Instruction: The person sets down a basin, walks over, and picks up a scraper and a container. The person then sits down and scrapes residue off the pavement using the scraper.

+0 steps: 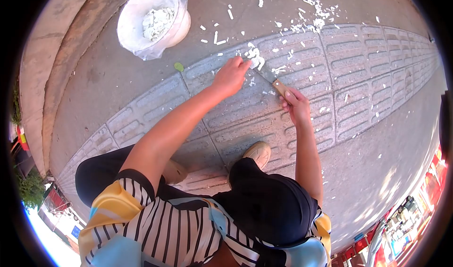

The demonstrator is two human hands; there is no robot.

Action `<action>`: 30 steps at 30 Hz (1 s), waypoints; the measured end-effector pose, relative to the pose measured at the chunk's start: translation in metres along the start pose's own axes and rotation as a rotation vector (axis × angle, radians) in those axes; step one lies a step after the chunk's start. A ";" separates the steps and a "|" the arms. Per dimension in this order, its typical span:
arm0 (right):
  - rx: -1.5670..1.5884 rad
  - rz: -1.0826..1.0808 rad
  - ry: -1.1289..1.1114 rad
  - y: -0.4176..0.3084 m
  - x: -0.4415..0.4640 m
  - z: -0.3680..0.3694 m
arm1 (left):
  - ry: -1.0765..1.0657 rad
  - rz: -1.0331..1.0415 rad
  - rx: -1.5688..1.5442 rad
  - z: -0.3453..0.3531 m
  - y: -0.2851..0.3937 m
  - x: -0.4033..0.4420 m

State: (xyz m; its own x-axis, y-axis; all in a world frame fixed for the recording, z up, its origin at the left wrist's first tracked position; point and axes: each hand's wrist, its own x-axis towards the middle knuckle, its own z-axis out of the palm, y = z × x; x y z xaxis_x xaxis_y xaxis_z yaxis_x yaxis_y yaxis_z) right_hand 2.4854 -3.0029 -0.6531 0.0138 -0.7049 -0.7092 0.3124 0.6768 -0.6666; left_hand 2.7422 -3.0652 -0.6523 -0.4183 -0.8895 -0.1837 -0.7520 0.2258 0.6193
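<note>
My right hand (pixel 297 105) is wrapped round the wooden handle of a putty knife (pixel 279 85), its metal blade pointing forward and left, low over the paving. A small heap of white chips (pixel 256 57) lies at the tip of the blade. My left hand (pixel 231 76) reaches to that heap from the left, fingers drawn together at the chips and the blade tip. Whether a chip is pinched between them is hidden. Ahead and to the left stands a white bucket (pixel 127 24) lined with clear plastic, holding a pile of white chips (pixel 158 24).
More white flakes (pixel 319 21) are scattered over the ribbed paving (pixel 354 54) and the smooth ground ahead. A green leaf (pixel 178 67) lies near the bucket. A stone kerb (pixel 56 54) runs along the left. My shoe (pixel 258 154) is close below my hands.
</note>
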 end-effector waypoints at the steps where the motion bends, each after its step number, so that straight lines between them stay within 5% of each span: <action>1: 0.019 -0.008 0.006 0.003 0.000 -0.004 | -0.002 0.012 -0.011 -0.001 0.000 0.000; 9: -0.003 -0.015 0.095 0.002 -0.006 -0.009 | 0.216 0.116 0.008 -0.007 -0.014 0.026; 25: 0.010 -0.009 0.016 -0.016 0.013 0.015 | 0.194 0.220 -0.119 0.012 -0.009 0.028; 30: 0.024 -0.064 -0.002 -0.029 0.004 0.031 | 0.280 0.163 -0.172 -0.030 -0.002 0.015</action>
State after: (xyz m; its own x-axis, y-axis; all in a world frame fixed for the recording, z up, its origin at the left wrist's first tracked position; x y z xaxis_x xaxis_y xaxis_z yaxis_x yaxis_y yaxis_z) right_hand 2.5056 -3.0316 -0.6295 -0.0046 -0.7470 -0.6648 0.3353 0.6252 -0.7048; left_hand 2.7526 -3.0908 -0.6328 -0.3524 -0.9269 0.1294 -0.5801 0.3248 0.7470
